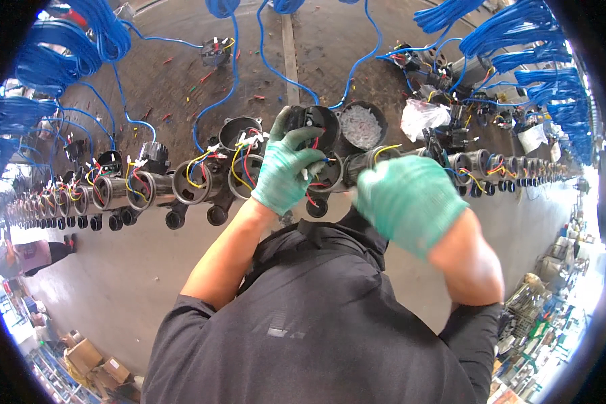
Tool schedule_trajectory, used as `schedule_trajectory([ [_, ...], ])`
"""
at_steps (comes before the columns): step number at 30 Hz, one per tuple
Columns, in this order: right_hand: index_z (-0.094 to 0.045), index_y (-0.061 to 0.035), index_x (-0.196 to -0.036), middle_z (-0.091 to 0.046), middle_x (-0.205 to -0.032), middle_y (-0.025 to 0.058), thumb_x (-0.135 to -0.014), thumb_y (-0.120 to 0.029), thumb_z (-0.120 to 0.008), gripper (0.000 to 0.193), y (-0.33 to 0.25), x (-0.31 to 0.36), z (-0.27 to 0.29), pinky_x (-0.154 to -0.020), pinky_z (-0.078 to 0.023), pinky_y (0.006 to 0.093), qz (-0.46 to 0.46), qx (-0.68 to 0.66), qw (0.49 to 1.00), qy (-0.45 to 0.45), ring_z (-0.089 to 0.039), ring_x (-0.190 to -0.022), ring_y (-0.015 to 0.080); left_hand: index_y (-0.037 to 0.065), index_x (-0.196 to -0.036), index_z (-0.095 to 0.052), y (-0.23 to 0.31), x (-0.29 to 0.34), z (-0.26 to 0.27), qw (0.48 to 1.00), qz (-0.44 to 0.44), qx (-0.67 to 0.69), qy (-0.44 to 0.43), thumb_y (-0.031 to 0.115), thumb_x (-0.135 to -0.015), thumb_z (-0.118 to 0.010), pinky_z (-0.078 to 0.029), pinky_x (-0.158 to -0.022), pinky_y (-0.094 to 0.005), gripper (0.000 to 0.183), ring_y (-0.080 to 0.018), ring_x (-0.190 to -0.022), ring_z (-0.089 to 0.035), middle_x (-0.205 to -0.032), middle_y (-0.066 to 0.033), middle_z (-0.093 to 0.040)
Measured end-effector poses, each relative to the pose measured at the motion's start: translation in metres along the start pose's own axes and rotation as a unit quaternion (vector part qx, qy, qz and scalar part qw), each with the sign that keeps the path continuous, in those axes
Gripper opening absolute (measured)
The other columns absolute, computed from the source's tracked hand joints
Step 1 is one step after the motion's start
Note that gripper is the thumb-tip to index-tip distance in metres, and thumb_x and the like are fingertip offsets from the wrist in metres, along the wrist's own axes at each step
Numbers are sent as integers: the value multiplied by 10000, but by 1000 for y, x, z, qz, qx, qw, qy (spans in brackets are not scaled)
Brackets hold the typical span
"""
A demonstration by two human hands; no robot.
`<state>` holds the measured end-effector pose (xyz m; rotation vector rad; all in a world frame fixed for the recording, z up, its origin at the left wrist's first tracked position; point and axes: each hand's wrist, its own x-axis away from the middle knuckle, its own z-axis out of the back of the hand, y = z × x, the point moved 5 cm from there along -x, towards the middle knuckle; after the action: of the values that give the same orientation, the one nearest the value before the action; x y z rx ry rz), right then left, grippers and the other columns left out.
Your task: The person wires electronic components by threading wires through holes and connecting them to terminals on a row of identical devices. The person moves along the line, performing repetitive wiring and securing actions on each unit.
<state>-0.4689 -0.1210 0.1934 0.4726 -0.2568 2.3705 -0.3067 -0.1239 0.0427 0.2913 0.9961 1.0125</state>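
My left hand (285,165), in a green knit glove, is closed around a black round plastic cap (312,122). Short red, blue and white-tipped wires hang beside its fingers, above an open dark metal cylinder (328,174) in the row along the table's near edge. A blue cable runs up from the cap area. Blurred by motion, my right hand (407,202), also in a green glove, hovers over the row just to the right; its fingers look curled, but whether they hold anything is hidden.
A black bowl (362,126) of small whitish pieces stands behind the row, with another round black container (240,132) to the left. Blue cable coils (515,30) hang along the far side. A clear plastic bag (424,118) lies right. Cardboard boxes (87,355) stand lower left.
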Motion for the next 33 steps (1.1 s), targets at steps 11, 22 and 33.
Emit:
schedule_trajectory([
  [11, -735, -127, -737, -696, -697, 76, -815, -247, -768, 147, -107, 21, 38, -627, -572, 424, 270, 33, 962, 16, -717, -684, 287, 105, -946, -756, -1, 1, -1, 1000, -2, 7, -16, 3, -752, -818, -391, -1156, -529, 228, -420, -1348, -531, -1310, -121, -667],
  [22, -764, -96, -762, -722, -742, 101, -812, -216, -751, 130, -102, 2, 27, -645, -583, 429, 283, 30, 957, -46, -732, -728, 307, 99, -964, -807, -6, 4, -1, 999, 20, -11, -42, 70, -756, -859, -366, -1219, -498, 216, -432, -1481, -444, -1616, -237, -443],
  [33, -793, -65, -788, -747, -786, 126, -809, -185, -734, 135, -6, -60, 13, -663, -593, 434, 92, 58, 965, -239, -747, -771, 326, 136, -914, -814, -12, -4, -6, 999, 24, 33, -20, 108, -699, -858, -291, -1255, -522, 221, -440, -1484, -405, -1525, -186, -544],
])
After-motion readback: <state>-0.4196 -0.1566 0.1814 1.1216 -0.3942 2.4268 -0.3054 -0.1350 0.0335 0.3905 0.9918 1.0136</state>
